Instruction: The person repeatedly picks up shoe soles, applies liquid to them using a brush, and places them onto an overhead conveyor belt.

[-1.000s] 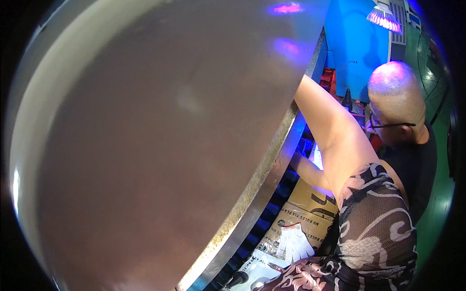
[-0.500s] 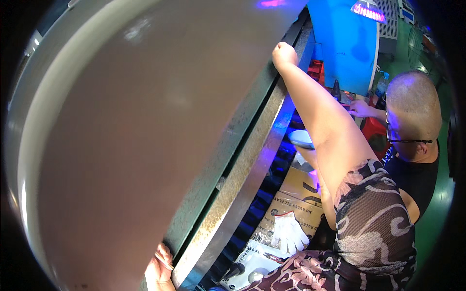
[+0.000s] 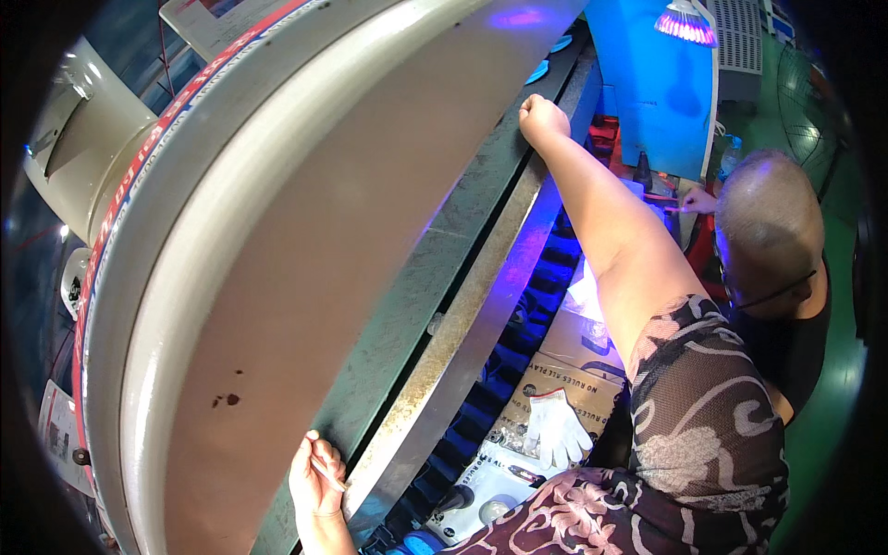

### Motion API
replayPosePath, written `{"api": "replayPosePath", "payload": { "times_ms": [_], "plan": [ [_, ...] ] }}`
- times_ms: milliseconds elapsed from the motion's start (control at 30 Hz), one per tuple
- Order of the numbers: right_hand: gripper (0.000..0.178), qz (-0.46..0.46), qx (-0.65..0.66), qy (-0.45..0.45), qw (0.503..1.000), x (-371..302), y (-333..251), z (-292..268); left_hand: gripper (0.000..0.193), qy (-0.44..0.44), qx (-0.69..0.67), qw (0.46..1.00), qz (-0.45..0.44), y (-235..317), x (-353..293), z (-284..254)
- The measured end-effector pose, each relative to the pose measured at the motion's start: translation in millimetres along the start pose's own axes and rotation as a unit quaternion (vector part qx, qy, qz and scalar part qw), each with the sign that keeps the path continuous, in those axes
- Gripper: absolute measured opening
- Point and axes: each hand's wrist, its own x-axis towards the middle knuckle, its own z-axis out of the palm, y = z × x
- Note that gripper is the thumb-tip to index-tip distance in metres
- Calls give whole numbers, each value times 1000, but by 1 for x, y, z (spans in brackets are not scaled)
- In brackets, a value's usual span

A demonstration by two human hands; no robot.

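Note:
A dark green conveyor belt [image 3: 407, 305] runs slantwise from the lower left to the far end, under a big pale machine hood [image 3: 277, 240]. My left hand [image 3: 319, 476] is at the belt's near edge, fingers curled together; anything in them is too small to make out. Across the metal side rail [image 3: 467, 361] reaches my right arm. Its hand [image 3: 543, 120] makes a fist on the belt edge farther along, and its grip hides whatever may be inside. Light blue flat pieces [image 3: 536, 71] lie on the belt just beyond that fist.
Below the rail, a white glove [image 3: 558, 428] rests on cardboard [image 3: 569, 384], near a blue round lid [image 3: 424, 542]. A co-worker [image 3: 772, 240] sits at the right, one hand [image 3: 698, 200] at a bench. Behind stand a blue panel [image 3: 657, 92] and a lit lamp [image 3: 686, 25].
The view has shifted, so more of the hood's rim and the belt shows. My left hand appears higher and farther right. A pale blue object beneath my right arm is out of sight.

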Motion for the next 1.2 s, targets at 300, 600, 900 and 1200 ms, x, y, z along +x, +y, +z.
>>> {"api": "replayPosePath", "payload": {
  "times_ms": [300, 600, 900, 1200],
  "plan": [
    [46, -143, -96, 9, 985, 105, 75, 95, 20, -22, -52, 997, -49, 2, 19, -1],
    [40, -27, -32, -136, 990, 52, -22, 51, 23, -20, -93, 992, -77, -4, 25, -40],
    [30, 1, 13, -97, 995, 49, -23, 50, 22, -39, -79, 995, -53, 1, 12, -34],
    [30, 60, 51, -10, 997, 63, -15, 54, 23, -61, -66, 995, -54, -1, 7, -29]
  ]
}}
